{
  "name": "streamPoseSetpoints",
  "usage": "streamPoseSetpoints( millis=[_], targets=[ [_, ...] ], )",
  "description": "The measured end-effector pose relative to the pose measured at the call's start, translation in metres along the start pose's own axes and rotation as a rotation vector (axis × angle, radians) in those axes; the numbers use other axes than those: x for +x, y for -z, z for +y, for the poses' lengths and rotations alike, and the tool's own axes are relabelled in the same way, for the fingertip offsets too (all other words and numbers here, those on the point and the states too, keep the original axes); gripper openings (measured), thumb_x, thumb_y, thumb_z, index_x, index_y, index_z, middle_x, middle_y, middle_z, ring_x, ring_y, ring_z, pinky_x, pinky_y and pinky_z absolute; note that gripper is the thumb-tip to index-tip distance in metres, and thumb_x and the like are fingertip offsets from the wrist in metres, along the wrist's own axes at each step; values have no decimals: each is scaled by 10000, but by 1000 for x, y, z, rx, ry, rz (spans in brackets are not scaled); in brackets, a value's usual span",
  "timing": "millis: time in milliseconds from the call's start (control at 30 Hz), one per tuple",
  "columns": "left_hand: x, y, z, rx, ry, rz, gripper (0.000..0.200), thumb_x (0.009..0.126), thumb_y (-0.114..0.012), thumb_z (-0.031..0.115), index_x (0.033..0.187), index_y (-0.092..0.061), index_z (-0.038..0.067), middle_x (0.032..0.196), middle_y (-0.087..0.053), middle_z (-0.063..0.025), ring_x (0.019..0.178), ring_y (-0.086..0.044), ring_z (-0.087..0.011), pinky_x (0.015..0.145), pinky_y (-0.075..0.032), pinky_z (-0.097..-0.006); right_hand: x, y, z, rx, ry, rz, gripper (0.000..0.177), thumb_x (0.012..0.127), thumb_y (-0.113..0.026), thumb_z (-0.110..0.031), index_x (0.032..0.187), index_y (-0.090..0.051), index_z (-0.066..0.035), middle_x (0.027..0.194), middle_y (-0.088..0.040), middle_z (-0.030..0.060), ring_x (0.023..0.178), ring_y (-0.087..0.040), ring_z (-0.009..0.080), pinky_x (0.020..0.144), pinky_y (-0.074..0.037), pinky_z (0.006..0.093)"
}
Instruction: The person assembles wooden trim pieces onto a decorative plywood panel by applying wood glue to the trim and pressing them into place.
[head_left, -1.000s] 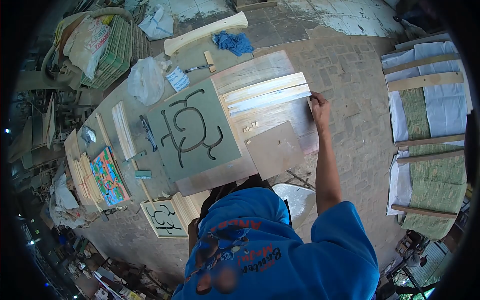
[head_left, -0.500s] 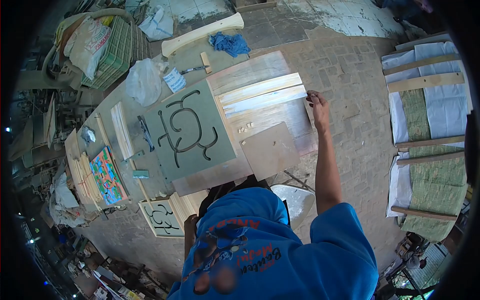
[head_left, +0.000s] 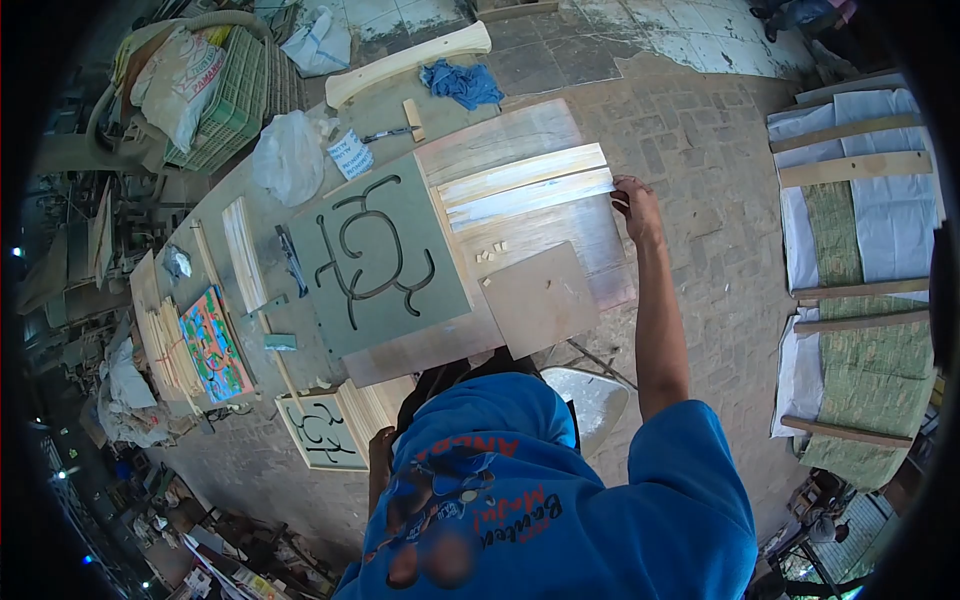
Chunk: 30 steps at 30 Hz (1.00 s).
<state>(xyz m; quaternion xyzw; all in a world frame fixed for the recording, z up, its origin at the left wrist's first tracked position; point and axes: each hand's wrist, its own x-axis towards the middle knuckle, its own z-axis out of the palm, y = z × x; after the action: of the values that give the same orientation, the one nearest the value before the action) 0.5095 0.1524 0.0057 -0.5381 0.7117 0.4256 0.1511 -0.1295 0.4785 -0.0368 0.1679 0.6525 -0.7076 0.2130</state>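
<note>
My right hand (head_left: 636, 208) is closed at the right end of the nearer of two pale wooden strips (head_left: 540, 197), its thumb and fingers pinching the tip. The farther wooden strip (head_left: 520, 172) lies alongside it on a reddish board (head_left: 500, 132). Left of the strips is a square grey-green panel (head_left: 385, 270) with curved grooves. Several small wooden blocks (head_left: 490, 252) and a thin brown board (head_left: 540, 300) lie nearer to me. Low beside my body, my left hand (head_left: 382, 446) is next to a stack of wooden strips (head_left: 365, 412); its fingers are mostly hidden.
On the table's left are a painted colourful panel (head_left: 215, 345), a bundle of thin sticks (head_left: 170, 350), a plastic bag (head_left: 288, 165) and a blue cloth (head_left: 462, 84). A smaller grooved panel (head_left: 320, 432) stands below. A white basin (head_left: 590, 410) sits under the table edge.
My right hand has shifted very slightly at the strip's end, its fingers more curled. The view has moved a little. More of a person's legs shows at the top right.
</note>
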Motion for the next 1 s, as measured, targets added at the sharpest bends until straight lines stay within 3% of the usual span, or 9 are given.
streamPoseSetpoints(
  millis=[367,533,733,800,867,933,1000],
  targets=[
    [6,3,-17,-27,-3,-5,322,925,-596,221,1124,-687,-16,894,-723,-167,691,-685,-198,618,-542,-303,-13,-7,-5,-86,59,53,243,835,-606,-123,1025,-749,-70,832,-677,-2,734,-578,104,712,-461,270],
    [4,6,-23,-45,2,5,323,925,-597,219,1131,-686,-14,900,-723,-167,696,-686,-198,621,-543,-303,-25,-8,0,-153,154,160,284,843,-596,-139,1066,-758,-70,911,-696,24,798,-583,126,760,-433,280],
    [-4,4,-32,-86,17,30,325,924,-598,216,1138,-684,-13,907,-723,-167,702,-687,-198,625,-544,-302,-58,0,-9,-251,188,101,329,891,-536,-209,1078,-751,-44,967,-713,46,834,-591,152,763,-426,310],
    [2,-4,-66,-103,28,46,326,924,-598,215,1141,-683,-12,910,-723,-167,704,-688,-198,626,-545,-302,-69,4,-12,-261,178,68,361,896,-525,-221,1113,-737,-25,1008,-716,77,888,-610,173,795,-440,304],
    [-7,7,-38,-81,3,-27,330,931,-592,186,1172,-663,-29,933,-716,-161,745,-691,-202,663,-552,-309,-76,10,-11,-283,256,-12,408,921,-513,-260,1188,-702,-16,1095,-692,89,968,-610,172,866,-439,303],
    [-9,9,-24,-359,195,5,353,939,-587,172,1218,-632,-39,905,-712,-148,750,-688,-204,667,-553,-313,-90,12,-15,-297,290,-62,389,934,-556,-207,1232,-666,19,1126,-681,115,1020,-612,180,904,-448,301],
    [-2,11,-33,-374,130,27,361,943,-570,155,1240,-615,-44,882,-708,-146,734,-681,-194,665,-548,-305,-105,8,-22,-226,365,-42,356,902,-624,-78,1239,-652,34,1130,-679,100,1016,-601,160,884,-459,280]
  ],
)
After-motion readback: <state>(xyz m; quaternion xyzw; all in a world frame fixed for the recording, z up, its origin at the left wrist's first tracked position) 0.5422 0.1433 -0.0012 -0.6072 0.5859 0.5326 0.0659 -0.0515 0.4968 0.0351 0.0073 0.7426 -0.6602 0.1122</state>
